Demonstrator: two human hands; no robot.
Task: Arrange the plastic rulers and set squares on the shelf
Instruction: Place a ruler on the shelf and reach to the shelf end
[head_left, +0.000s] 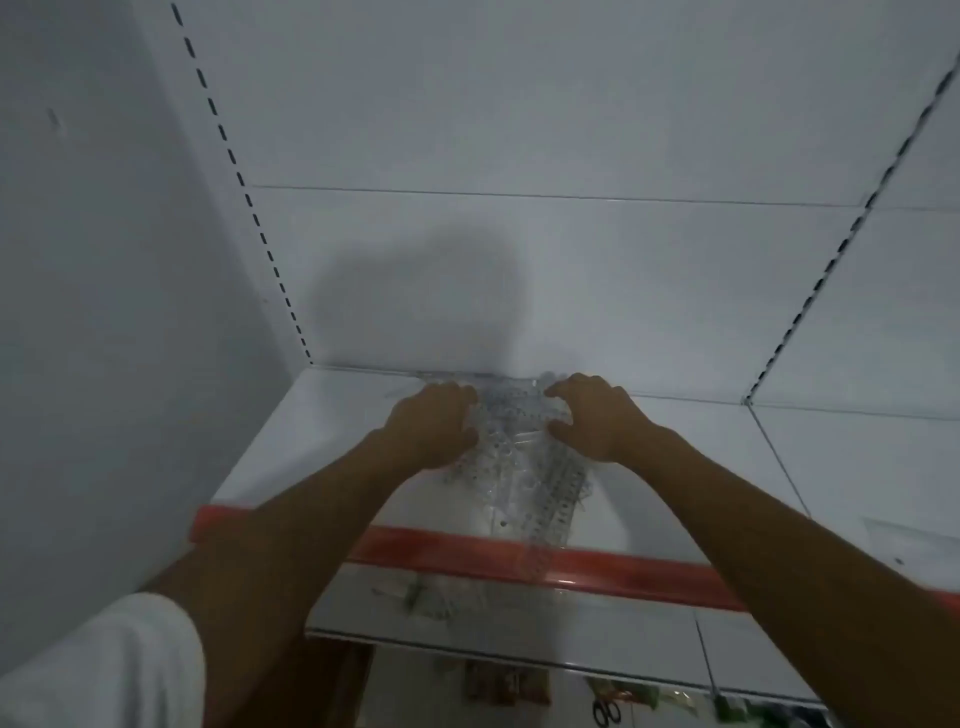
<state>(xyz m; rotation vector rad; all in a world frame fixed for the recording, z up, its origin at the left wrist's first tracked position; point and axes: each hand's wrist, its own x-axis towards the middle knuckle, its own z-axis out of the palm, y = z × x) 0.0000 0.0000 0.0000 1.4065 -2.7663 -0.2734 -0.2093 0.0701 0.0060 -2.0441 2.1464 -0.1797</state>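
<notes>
A pile of clear plastic rulers and set squares (524, 467) lies on the white shelf (322, 436), running from the back wall to past the red front edge. My left hand (434, 426) grips the pile's left side with curled fingers. On the pile's right side, my right hand (592, 415) holds it between curled fingers and thumb. Both hands are near the back of the shelf, and they hide the far part of the pile.
A red strip (457, 551) runs along the shelf's front edge. A lower shelf (597, 629) holds a few small clear items. Below it hang scissors (605, 712) and other packets. Slotted uprights (244, 187) flank the white back panel. A white sleeve (104, 670) fills the lower left.
</notes>
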